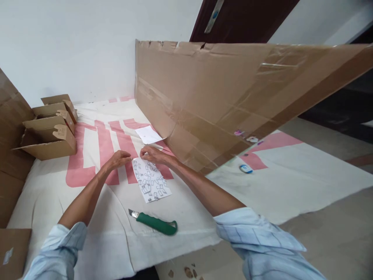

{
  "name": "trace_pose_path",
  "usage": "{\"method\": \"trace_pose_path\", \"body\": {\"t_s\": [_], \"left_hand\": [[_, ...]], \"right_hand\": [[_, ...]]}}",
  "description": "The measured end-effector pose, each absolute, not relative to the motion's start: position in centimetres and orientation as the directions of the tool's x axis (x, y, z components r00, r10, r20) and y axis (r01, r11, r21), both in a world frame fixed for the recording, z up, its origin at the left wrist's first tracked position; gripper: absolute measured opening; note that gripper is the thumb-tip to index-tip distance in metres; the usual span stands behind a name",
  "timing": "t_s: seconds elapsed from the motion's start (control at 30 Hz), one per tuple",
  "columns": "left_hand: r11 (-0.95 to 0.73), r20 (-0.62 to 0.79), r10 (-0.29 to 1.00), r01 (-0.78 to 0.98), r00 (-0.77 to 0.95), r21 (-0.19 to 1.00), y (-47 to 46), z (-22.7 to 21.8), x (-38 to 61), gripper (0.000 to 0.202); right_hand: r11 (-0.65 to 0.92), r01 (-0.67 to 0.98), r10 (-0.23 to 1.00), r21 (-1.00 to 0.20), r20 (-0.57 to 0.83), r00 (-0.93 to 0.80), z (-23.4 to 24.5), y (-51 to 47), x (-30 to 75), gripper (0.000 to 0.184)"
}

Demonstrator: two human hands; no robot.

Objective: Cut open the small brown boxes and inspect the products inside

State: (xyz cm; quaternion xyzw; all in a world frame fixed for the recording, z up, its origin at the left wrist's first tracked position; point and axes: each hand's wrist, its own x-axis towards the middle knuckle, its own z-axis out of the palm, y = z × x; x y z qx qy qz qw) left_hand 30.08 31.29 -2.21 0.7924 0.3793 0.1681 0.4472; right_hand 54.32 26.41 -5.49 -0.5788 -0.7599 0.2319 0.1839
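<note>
A white sheet (151,181) covered with small dark-outlined shapes lies on the cloth in front of me. My left hand (119,158) is at its top left corner, thumb and fingertips pinched together; whatever is between them is too small to make out. Just above the sheet's top edge is my right hand (152,154), its fingers bent and closed, their tips partly hidden. A gap separates the two hands. Nearer to me rests a green-handled utility knife (157,223) with its blade out, pointing left. Beyond my right hand lies a plain white paper (148,134).
Open cardboard boxes (58,142) stand at the left. A large cardboard panel (201,97) rises on the right. Past it are a small blue-and-white object (246,168) and little coloured pieces (239,132). White cloth (96,229) with red print covers the surface.
</note>
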Motion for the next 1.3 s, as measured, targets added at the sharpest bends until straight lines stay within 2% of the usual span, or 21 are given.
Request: {"method": "trace_pose_path", "body": {"t_s": [0.13,0.27,0.4,0.5,0.57,0.7,0.83,0.9,1.0,1.1,1.3], "left_hand": [[-0.263,-0.151,0.689,0.439,0.709,0.859,32.4,-2.7,32.3,0.031],[-0.209,-0.196,0.684,0.446,0.703,0.87,33.3,-3.3,32.6,0.031],[-0.155,-0.224,0.727,0.473,0.649,0.867,34.4,-3.8,31.6,0.025],[-0.111,-0.247,0.772,0.507,0.585,0.855,35.7,-4.1,30.3,0.024],[-0.083,-0.26,0.8,0.529,0.541,0.844,36.7,-4.1,29.2,0.024],[-0.052,-0.264,0.838,0.552,0.477,0.832,38.8,-4.0,27.5,0.022],[-0.051,-0.26,0.85,0.562,0.459,0.826,40.5,-3.6,27.3,0.02],[-0.064,-0.25,0.85,0.56,0.465,0.826,41.2,-3.4,27.7,0.02],[-0.09,-0.229,0.847,0.553,0.48,0.828,42.4,-3.2,28.9,0.02],[-0.124,-0.2,0.841,0.54,0.503,0.833,43.8,-3.4,31.1,0.019],[-0.198,-0.108,0.826,0.465,0.553,0.863,46.7,-4.2,37.5,0.011]], "right_hand": [[0.243,0.794,0.964,-0.557,0.045,-0.263,-5.3,26.7,53.6,0.015],[0.239,0.834,0.971,-0.497,0.096,-0.221,-5.3,28.1,53.6,0.017],[0.137,0.905,0.984,-0.403,0.161,-0.077,-5.5,29.0,55.4,0.034],[0.045,0.944,0.989,-0.328,0.147,0.004,-6.1,28.4,56.7,0.039],[0.022,0.96,0.991,-0.28,0.135,0.016,-6.6,27.3,57.0,0.038],[-0.008,0.981,0.991,-0.191,0.129,0.034,-6.9,24.6,56.3,0.024],[-0.054,0.989,0.988,-0.134,0.137,0.073,-6.6,20.2,55.2,0.03],[-0.033,0.993,0.983,-0.109,0.177,0.052,-6.9,16.8,54.8,0.027],[0.089,0.995,0.941,-0.05,0.332,-0.067,-8.2,10.6,54.1,0.024],[0.174,0.982,0.887,-0.076,0.446,-0.122,-9.8,4.8,53.4,0.023],[0.204,0.95,0.812,-0.238,0.583,-0.028,-11.4,-1.0,52.1,0.026]]}}
